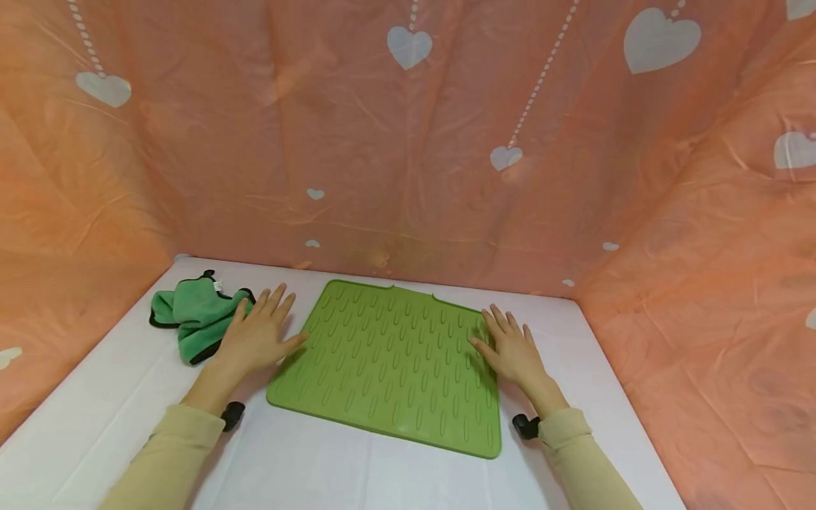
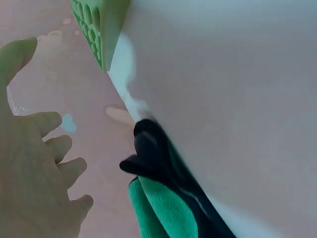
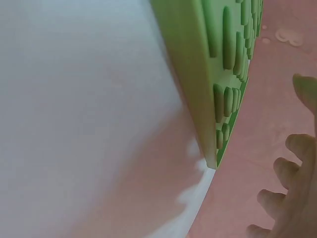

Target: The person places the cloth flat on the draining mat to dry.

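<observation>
Both grips (image 1: 256,340) (image 1: 515,353) wide, near mat (image 1: 389,361)

Forearms and hands of a person. Left sleeve (image 1: 156,460): pale beige cloth, long, ending in a broad cuff (image 1: 197,423) short of the wrist; small creases cross the fabric. Right sleeve (image 1: 589,460): same beige, with a matching cuff (image 1: 564,427) that flares slightly. Left unit (image 1: 234,415): small, black, rounded, worn on the right side of the left wrist. Right unit (image 1: 525,426): likewise black and compact, worn on the left side of the right wrist. Left hand (image 1: 258,336) and right hand (image 1: 515,350): bare, ungloved.
</observation>
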The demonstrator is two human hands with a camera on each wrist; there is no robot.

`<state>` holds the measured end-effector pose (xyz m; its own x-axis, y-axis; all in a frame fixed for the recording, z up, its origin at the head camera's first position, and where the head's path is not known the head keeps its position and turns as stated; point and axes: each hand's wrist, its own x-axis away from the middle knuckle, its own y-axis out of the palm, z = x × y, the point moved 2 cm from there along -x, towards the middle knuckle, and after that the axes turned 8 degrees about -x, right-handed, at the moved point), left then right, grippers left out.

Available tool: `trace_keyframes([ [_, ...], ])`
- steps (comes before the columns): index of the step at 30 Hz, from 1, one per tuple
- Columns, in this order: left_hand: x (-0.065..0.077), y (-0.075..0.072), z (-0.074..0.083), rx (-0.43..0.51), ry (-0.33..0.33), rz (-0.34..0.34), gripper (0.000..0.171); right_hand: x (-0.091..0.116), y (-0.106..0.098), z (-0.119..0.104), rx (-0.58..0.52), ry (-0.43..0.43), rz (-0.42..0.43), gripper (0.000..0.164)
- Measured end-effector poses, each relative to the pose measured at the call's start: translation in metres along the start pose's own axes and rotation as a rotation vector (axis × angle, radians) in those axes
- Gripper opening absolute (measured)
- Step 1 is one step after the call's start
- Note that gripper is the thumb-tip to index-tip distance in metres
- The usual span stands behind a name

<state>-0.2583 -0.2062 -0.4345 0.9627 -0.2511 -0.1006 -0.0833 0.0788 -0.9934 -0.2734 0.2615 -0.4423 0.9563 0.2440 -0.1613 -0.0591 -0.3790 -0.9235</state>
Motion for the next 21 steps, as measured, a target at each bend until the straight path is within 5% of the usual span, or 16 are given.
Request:
trace_keyframes([
  [12,0.023,-0.010,-0.026,-0.006,-0.020,0.026,0.091,0.026,-0.001,-0.002,-0.011,-0.062,0.019,0.074],
  [21,0.039,-0.004,-0.057,-0.013,-0.038,0.027,0.085,0.050,-0.002,-0.008,-0.016,-0.117,-0.051,0.073],
])
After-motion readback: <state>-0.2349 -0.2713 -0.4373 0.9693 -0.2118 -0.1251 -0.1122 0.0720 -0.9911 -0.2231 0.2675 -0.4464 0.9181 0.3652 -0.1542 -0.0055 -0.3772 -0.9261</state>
